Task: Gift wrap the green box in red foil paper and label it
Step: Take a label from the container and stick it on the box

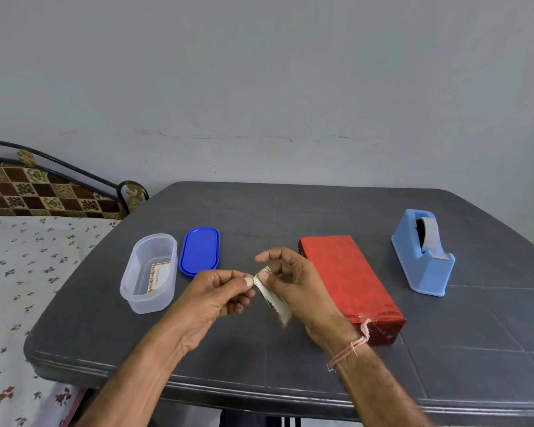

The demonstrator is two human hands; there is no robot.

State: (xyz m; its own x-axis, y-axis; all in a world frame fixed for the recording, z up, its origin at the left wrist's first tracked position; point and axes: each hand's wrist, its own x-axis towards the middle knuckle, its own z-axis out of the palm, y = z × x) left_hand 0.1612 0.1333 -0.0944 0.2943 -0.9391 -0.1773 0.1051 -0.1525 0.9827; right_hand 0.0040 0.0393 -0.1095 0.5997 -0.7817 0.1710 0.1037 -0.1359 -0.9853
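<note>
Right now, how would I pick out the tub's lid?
On the dark grey table, find the clear oval tub on the left half. Flat beside it on its right lies the lid. It alone is deep blue; the tape dispenser at far right is pale blue.

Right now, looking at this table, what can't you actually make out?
Head view:
1. Label, pinched between left hand and right hand: motion-blurred, print unreadable.
2. Box: red foil covers it all, so its own colour is hidden; the right wrist hides its near left corner.
3. Card in the clear tub: lettering too small to read surely.
4. Tape roll: partly hidden by the blue dispenser.
</note>
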